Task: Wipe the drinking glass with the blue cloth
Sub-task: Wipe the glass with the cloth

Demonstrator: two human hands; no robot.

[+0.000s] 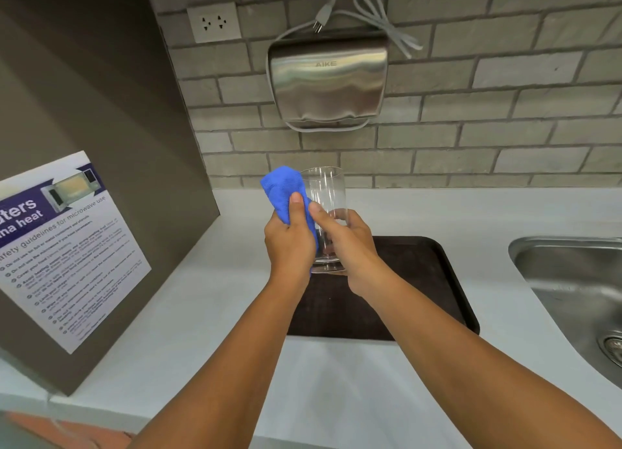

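Observation:
A clear drinking glass [324, 193] is held upright in the air above a dark tray. My right hand [350, 246] grips its lower half from the right side. My left hand [289, 243] holds a bunched blue cloth [281, 189] and presses it against the left wall of the glass. The cloth reaches from near the glass's rim down past my palm. The base of the glass shows just below my fingers.
A dark brown tray [434, 280] lies on the white counter [336, 381]. A steel sink [572, 280] is at the right. A brown cabinet side with a microwave notice [67, 246] stands at the left. A metal hand dryer [328, 82] hangs on the brick wall.

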